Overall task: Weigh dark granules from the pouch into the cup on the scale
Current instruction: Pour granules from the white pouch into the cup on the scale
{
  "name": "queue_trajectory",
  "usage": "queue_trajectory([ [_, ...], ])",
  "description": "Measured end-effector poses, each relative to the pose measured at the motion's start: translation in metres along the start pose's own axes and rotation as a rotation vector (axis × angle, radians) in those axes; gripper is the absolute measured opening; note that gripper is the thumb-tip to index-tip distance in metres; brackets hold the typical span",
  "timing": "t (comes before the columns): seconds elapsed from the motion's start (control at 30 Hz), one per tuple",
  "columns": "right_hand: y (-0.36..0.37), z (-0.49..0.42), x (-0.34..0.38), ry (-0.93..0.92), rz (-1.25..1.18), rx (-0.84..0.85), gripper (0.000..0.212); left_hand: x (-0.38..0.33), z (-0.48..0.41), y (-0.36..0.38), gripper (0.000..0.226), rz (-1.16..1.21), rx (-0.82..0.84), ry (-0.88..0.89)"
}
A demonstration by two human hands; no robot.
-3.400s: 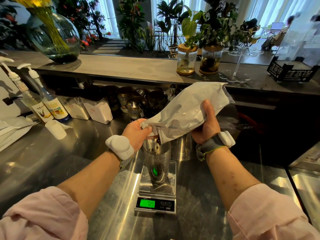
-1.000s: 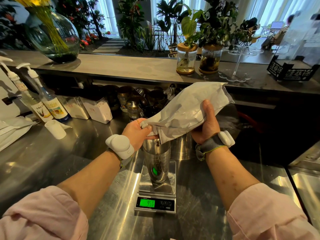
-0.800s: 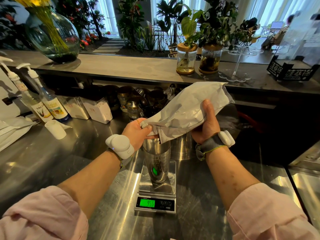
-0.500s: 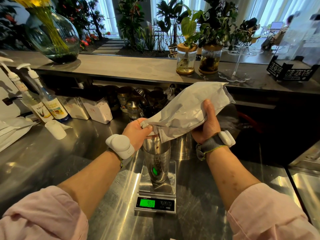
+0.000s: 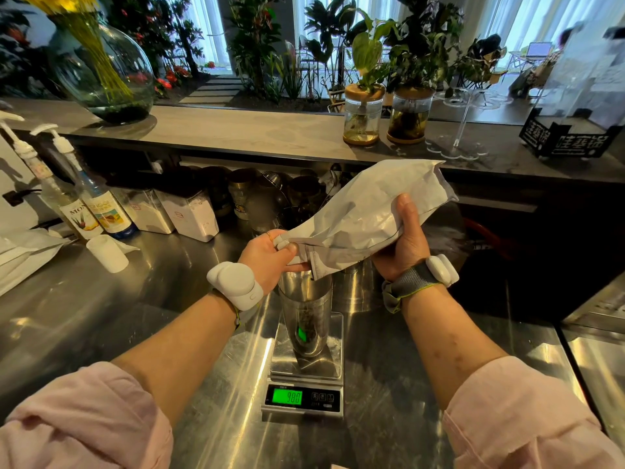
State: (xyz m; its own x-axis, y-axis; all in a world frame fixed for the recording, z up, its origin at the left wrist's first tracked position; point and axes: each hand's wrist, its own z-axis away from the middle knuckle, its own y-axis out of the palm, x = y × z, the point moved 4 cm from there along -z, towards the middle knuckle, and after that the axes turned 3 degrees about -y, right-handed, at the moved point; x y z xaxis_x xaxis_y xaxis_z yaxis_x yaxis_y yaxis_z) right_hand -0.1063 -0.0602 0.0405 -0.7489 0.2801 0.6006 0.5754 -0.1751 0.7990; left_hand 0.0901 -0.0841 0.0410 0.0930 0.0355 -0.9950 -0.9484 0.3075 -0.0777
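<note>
A crumpled grey pouch (image 5: pixel 365 211) is tilted mouth-down over a tall steel cup (image 5: pixel 306 313). The cup stands on a small steel scale (image 5: pixel 304 384) whose green display reads about 98. My left hand (image 5: pixel 267 255) pinches the pouch's open mouth just above the cup's rim. My right hand (image 5: pixel 404 238) grips the pouch's body from below, holding its far end higher. Dark granules lie low inside the cup; its bottom is partly hidden by reflections.
Two pump syrup bottles (image 5: pixel 98 211), a white cup (image 5: pixel 108 253) and white tubs (image 5: pixel 189 214) sit at the left and back of the steel counter (image 5: pixel 101 316). A second steel vessel (image 5: pixel 358 289) stands behind the scale. Plant jars (image 5: pixel 363 120) line the raised ledge.
The scale reading has climbed from about 72 through 95 and 96 to about 98. Both hands and the pouch have barely moved.
</note>
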Motion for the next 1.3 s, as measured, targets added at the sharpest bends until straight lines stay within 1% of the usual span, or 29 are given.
queue_trajectory([
  [0.27,-0.0001,-0.0009,0.0002,0.008,0.017,0.002,0.108,-0.0012,0.0004,-0.0002,0.025,0.019,0.007,-0.018],
  [0.53,0.0007,-0.0013,0.0008,0.005,0.009,0.019,0.095,-0.003,0.001,0.0002,0.024,-0.02,-0.002,-0.025],
  [0.67,0.0017,-0.0016,0.0019,-0.002,0.012,0.014,0.098,-0.0026,-0.0004,-0.0008,0.024,-0.016,-0.001,-0.029],
  [0.8,0.0017,-0.0008,0.0007,0.023,0.019,-0.005,0.111,-0.0022,-0.0006,-0.0005,0.026,0.012,0.009,-0.025],
  [0.87,0.0018,0.0,-0.0004,0.038,0.021,-0.01,0.114,-0.0028,-0.0001,0.0002,0.027,0.042,0.018,-0.024],
  [0.97,0.0014,0.0001,-0.0007,0.04,0.024,-0.01,0.112,-0.0041,0.0008,-0.0002,0.027,0.017,0.016,-0.017],
  [1.07,0.0011,-0.0001,0.0002,0.029,0.021,-0.003,0.104,-0.0063,0.0023,0.0003,0.026,0.003,0.01,-0.021],
  [1.17,0.0009,-0.0007,0.0002,0.033,0.023,-0.013,0.109,-0.0046,0.0018,-0.001,0.025,-0.033,0.002,-0.019],
  [1.3,0.0009,-0.0005,0.0009,0.035,0.02,-0.011,0.113,-0.0033,0.0015,-0.0066,0.026,-0.174,-0.049,-0.003],
])
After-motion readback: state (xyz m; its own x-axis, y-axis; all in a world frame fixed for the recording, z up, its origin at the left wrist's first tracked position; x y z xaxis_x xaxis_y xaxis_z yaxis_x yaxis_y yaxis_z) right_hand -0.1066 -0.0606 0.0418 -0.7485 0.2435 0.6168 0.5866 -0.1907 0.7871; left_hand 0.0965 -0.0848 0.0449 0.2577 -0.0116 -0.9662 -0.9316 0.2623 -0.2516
